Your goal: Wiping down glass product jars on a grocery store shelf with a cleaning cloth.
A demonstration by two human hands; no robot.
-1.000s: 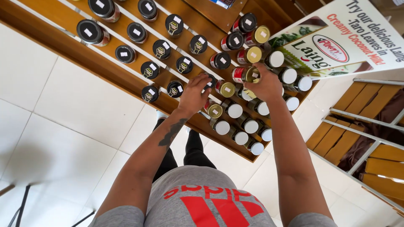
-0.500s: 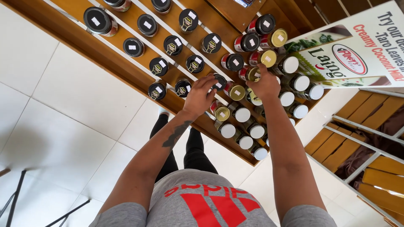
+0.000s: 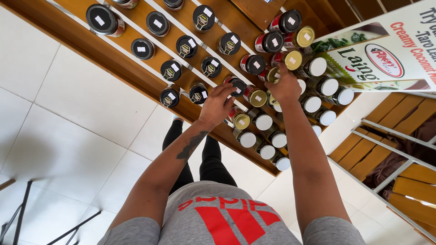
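At frame centre, the left hand (image 3: 218, 105) curls its fingers (image 3: 230, 90) around a black-lidded jar (image 3: 237, 85); the right hand (image 3: 285, 86) pinches a gold-lidded jar (image 3: 272, 75). Both jars stand on the wooden shelf (image 3: 113, 54) above white floor tiles (image 3: 77, 118).

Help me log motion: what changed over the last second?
Little changed. The left hand shifted slightly to a black-lidded jar; the right hand stayed among the gold-lidded jars. The other jars on the wooden shelf did not move; only the view drifted.
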